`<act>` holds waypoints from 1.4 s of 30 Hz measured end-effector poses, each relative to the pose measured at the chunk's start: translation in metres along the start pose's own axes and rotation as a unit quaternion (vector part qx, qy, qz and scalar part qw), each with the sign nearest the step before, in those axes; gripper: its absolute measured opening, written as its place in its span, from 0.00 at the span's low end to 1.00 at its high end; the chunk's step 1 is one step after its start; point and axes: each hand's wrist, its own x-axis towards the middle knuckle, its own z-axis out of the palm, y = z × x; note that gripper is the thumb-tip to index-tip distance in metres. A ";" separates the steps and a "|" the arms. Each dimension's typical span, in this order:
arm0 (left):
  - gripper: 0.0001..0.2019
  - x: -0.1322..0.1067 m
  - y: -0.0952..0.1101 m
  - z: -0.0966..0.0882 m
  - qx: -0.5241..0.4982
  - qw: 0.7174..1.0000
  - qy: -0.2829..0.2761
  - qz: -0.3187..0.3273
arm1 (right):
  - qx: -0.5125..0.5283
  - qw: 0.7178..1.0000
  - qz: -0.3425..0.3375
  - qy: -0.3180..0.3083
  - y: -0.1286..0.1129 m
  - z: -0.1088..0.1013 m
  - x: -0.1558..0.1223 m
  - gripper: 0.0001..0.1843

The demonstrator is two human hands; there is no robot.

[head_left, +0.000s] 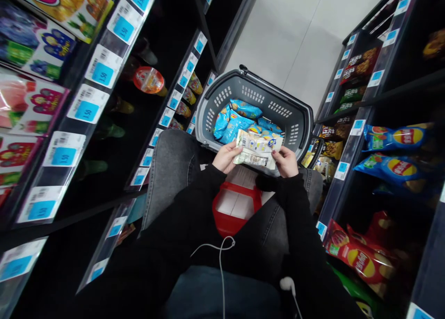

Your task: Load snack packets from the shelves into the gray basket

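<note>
I sit on a red stool [232, 221] in a shop aisle, knees apart in grey trousers. Both hands hold a pale snack packet [256, 148] flat between them, its back label facing up. My left hand [226, 156] grips the packet's left end and my right hand [285, 161] grips its right end, fingers closed on it. Just beyond the packet stands a grey shopping basket [225, 96] on the floor, holding several blue snack bags [239, 117].
Dark shelves with blue price tags [100, 71] run along the left, holding drinks and cartons. On the right, shelves carry chip bags, blue ones [392, 137] above and red ones [361, 258] below. White floor tiles [295, 36] lie past the basket. A white cable [221, 263] hangs at my chest.
</note>
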 end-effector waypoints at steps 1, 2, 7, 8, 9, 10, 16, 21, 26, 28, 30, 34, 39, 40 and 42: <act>0.27 0.001 -0.001 -0.001 0.017 1.000 0.006 -0.004 | -0.032 0.999 -0.015 0.009 0.001 -0.006 0.003 0.21; 0.26 0.001 -0.002 -0.002 0.045 0.999 0.017 -0.010 | -0.068 0.997 -0.032 0.023 0.001 -0.012 0.006 0.20; 0.19 0.003 -0.005 -0.009 0.277 0.957 0.068 -0.053 | -0.269 0.952 -0.122 0.082 -0.004 -0.042 0.021 0.17; 0.17 0.003 -0.006 -0.010 0.338 0.938 0.055 -0.061 | -0.317 0.937 -0.124 0.077 -0.004 -0.045 0.025 0.16; 0.16 0.002 -0.006 -0.010 0.408 0.910 0.032 -0.066 | -0.369 0.920 -0.119 0.065 -0.004 -0.046 0.030 0.15; 0.15 0.000 -0.007 -0.010 0.484 0.872 0.005 -0.067 | -0.421 0.899 -0.108 0.046 -0.002 -0.046 0.035 0.13; 0.20 -0.010 -0.017 -0.010 0.764 0.623 -0.135 -0.096 | -0.625 0.773 -0.072 -0.083 0.015 -0.018 0.073 0.14; 0.21 -0.011 -0.022 -0.013 0.766 0.619 -0.140 -0.103 | -0.694 0.694 -0.076 -0.180 0.025 0.014 0.108 0.17; 0.21 -0.011 -0.025 -0.014 0.765 0.620 -0.136 -0.110 | -0.711 0.649 -0.054 -0.266 0.052 0.040 0.119 0.17; 0.21 -0.012 -0.027 -0.013 0.765 0.620 -0.138 -0.110 | -0.711 0.644 -0.037 -0.279 0.064 0.046 0.115 0.19; 0.21 -0.012 -0.028 -0.013 0.763 0.622 -0.140 -0.108 | -0.713 0.639 -0.023 -0.289 0.071 0.050 0.109 0.26; 0.20 -0.013 -0.028 -0.013 0.760 0.625 -0.142 -0.109 | -0.712 0.633 -0.008 -0.304 0.074 0.056 0.102 0.28; 0.22 -0.013 -0.027 -0.012 0.766 0.614 -0.148 -0.118 | -0.689 0.682 0.032 -0.242 0.076 0.081 0.101 0.21; 0.22 -0.013 -0.027 -0.012 0.769 0.610 -0.150 -0.120 | -0.677 0.701 0.051 -0.217 0.079 0.087 0.102 0.21; 0.23 -0.013 -0.026 -0.012 0.773 0.603 -0.155 -0.120 | -0.654 0.729 0.085 -0.182 0.085 0.094 0.106 0.21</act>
